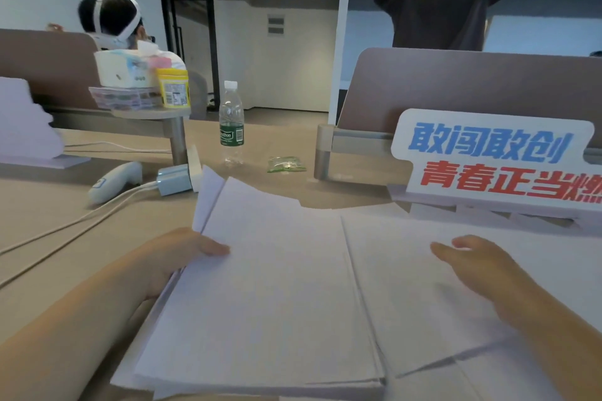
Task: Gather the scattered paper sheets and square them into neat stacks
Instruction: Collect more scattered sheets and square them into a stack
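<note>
head view | worn on head | faces forward-down | close over desk (49, 238)

At the right of the frame my desk sign (495, 159) reads "敢闯敢创" in blue and "青春正当燃" in red. The water bottle (231, 122) label's brand is too blurred for me to read.

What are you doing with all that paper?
A person is tidying loose white sheets on a desk. The left hand grips the edge of the left pile, thumb on top. The right hand lies flat on the right pile. The two piles sit side by side, but their edges are still uneven and some sheets stick out. A water bottle stands farther back.
</note>
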Action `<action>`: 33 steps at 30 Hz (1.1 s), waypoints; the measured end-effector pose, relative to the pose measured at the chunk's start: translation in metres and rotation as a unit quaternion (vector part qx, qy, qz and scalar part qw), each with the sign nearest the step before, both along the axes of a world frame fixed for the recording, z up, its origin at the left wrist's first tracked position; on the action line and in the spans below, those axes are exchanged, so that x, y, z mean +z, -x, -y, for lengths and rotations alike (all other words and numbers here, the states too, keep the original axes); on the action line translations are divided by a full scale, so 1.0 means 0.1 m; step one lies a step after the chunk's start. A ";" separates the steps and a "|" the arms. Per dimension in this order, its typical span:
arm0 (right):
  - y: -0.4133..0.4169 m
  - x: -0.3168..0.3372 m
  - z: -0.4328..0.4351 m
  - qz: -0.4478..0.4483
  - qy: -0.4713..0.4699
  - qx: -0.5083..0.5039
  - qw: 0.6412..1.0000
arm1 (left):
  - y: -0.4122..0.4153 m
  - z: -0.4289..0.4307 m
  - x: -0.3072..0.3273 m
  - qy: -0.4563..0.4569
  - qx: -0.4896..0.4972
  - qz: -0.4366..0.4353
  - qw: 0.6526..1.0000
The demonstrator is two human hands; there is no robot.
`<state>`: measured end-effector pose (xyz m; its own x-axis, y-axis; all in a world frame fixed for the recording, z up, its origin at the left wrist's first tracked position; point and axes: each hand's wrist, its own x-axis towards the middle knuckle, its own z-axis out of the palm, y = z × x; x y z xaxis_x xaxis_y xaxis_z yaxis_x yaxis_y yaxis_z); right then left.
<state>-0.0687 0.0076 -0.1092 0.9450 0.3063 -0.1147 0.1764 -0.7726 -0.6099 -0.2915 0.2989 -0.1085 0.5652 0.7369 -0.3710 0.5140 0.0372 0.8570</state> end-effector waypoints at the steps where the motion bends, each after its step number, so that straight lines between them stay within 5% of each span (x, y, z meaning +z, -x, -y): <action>1: -0.04 0.04 0.05 -0.010 -0.014 -0.034 0.999 | -0.01 -0.04 -0.02 -0.009 -0.001 -0.012 1.000; 6: -0.16 0.10 0.24 -0.040 -0.038 -0.112 0.992 | -0.05 -0.05 -0.04 0.035 -0.005 0.007 0.999; 14: -0.07 0.25 0.31 -0.166 -0.110 -0.020 0.980 | 0.07 0.18 -0.02 0.054 -0.002 0.057 0.997; 16: 0.04 0.30 0.27 -0.081 -0.098 0.000 0.992 | 0.06 0.25 -0.02 0.054 0.000 0.064 0.996; 19: 0.27 0.43 0.08 0.240 -0.039 0.038 0.969 | 0.05 0.30 -0.03 0.041 0.007 0.070 0.997; 21: 0.47 0.68 -0.01 0.375 -0.109 0.050 0.919 | 0.05 0.30 -0.05 0.041 0.003 0.073 0.996; 23: 0.61 0.98 -0.03 0.401 -0.245 0.027 0.882 | 0.06 0.28 -0.06 0.041 -0.001 0.072 0.997; 25: 0.65 1.22 -0.03 0.361 -0.383 -0.010 0.850 | 0.07 0.27 -0.06 0.040 -0.006 0.066 0.997; 27: 0.61 1.27 -0.06 0.265 -0.433 -0.007 0.862 | 0.08 0.27 -0.06 0.039 -0.002 0.063 0.997; 30: 0.57 0.99 -0.22 0.087 -0.349 0.041 0.932 | 0.06 0.26 -0.08 0.032 0.004 0.084 0.996; 33: 0.69 0.50 -0.36 -0.079 -0.269 0.081 0.956 | 0.06 0.24 -0.09 0.038 -0.006 0.135 0.990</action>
<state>-0.1373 0.0431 -0.0591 0.8641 0.5020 -0.0361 0.1407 -0.3097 -0.9404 -0.2977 0.2748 -0.1176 0.6594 0.7057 -0.2591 0.2681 0.1013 0.9581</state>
